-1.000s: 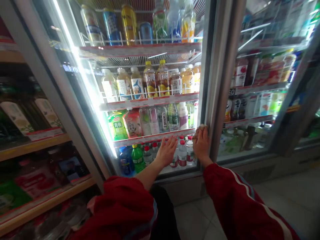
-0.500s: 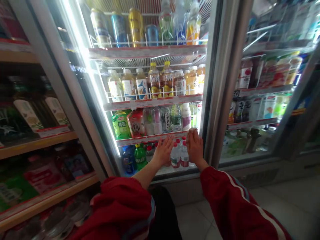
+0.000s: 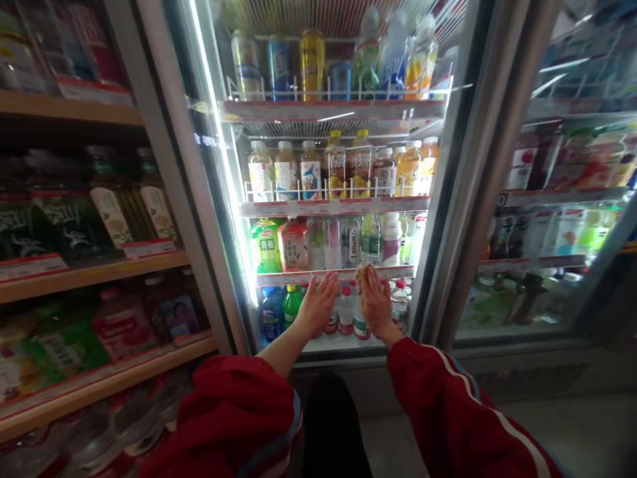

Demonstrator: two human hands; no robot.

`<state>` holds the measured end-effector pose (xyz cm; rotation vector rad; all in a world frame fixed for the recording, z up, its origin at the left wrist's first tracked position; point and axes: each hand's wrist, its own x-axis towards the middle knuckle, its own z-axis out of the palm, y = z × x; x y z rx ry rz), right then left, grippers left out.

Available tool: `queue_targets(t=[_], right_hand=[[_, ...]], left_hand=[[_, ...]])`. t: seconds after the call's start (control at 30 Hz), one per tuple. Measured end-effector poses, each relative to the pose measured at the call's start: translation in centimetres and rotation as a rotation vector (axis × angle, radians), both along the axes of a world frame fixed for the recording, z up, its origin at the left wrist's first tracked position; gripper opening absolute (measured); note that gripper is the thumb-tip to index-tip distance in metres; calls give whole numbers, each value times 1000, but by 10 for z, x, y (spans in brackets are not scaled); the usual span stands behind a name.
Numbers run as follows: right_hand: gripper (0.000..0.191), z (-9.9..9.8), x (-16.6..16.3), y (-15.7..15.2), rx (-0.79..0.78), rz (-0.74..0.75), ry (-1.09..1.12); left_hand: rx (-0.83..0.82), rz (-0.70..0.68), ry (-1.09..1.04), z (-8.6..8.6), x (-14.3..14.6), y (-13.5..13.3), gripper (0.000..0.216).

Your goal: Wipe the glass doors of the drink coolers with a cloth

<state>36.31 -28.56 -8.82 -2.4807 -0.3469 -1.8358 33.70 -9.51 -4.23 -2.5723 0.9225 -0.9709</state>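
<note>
In front of me is the glass door (image 3: 333,282) of a lit drinks fridge, with shelves of bottles and cans behind it. My left hand (image 3: 319,304) lies against the glass at the lower shelf edge, fingers stretched out and holding nothing. Just to its right, my right hand (image 3: 375,302) presses a crumpled, light brownish cloth (image 3: 365,271) flat to the glass. The cloth shows only past the fingertips; the rest is under the hand. Behind the hands stand red-capped bottles (image 3: 346,312) and a green bottle (image 3: 292,304) on the bottom shelf.
Wooden shelves (image 3: 99,272) with bottled drinks stand close on the left. A metal door frame (image 3: 478,179) separates this door from another fridge door (image 3: 535,292) on the right. My dark-clad knee (image 3: 331,425) is below the door.
My right hand has slid left across the glass with the cloth, closer to my left hand. The left hand has shifted slightly left. My view has turned left.
</note>
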Motion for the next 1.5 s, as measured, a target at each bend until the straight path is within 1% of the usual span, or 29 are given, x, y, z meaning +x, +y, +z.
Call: queue_targets(t=[0.07, 0.13, 0.27, 0.33, 0.43, 0.53, 0.6, 0.7, 0.8, 0.87, 0.93, 1.1, 1.17, 1.33, 1.4, 1.5], right_hand=[[50, 3, 2, 1, 57, -29, -20], [50, 0, 1, 11, 56, -16, 2], [55, -13, -7, 49, -101, 117, 101], [58, -15, -10, 63, -149, 164, 114], [62, -4, -8, 67, -117, 168, 100], [61, 13, -4, 61, -15, 106, 53], [59, 19, -4, 61, 13, 71, 29], [58, 13, -8, 75, -69, 87, 53], [60, 1, -13, 96, -198, 167, 102], [64, -3, -14, 107, -251, 219, 131], [68, 1, -14, 114, -249, 245, 157], [71, 18, -8, 128, -135, 217, 166], [69, 16, -8, 138, -159, 230, 175], [65, 1, -14, 169, -320, 303, 206], [64, 4, -13, 177, -347, 330, 211], [65, 18, -10, 187, -288, 353, 207]], left_hand=[[-16, 15, -1, 0, -1, 9, 57], [-31, 31, -3, -1, -3, 18, 58], [-44, 63, -12, -3, -6, 35, 60], [-48, 78, -15, -4, -7, 44, 62], [-55, 92, -9, -5, -8, 57, 60], [-72, 117, 7, -7, -11, 69, 59], [-89, 139, 16, -10, -13, 76, 59], [-103, 154, 20, -12, -16, 85, 61], [-113, 167, 23, -13, -18, 92, 63], [-121, 181, 27, -12, -20, 98, 63], [-132, 201, 25, -12, -21, 106, 62], [-161, 267, 32, -15, -25, 131, 64], [-172, 287, 43, -17, -27, 140, 65], [-209, 300, 36, -24, -30, 156, 64], [-223, 307, 37, -25, -31, 162, 62], [-240, 333, 43, -24, -34, 171, 59]])
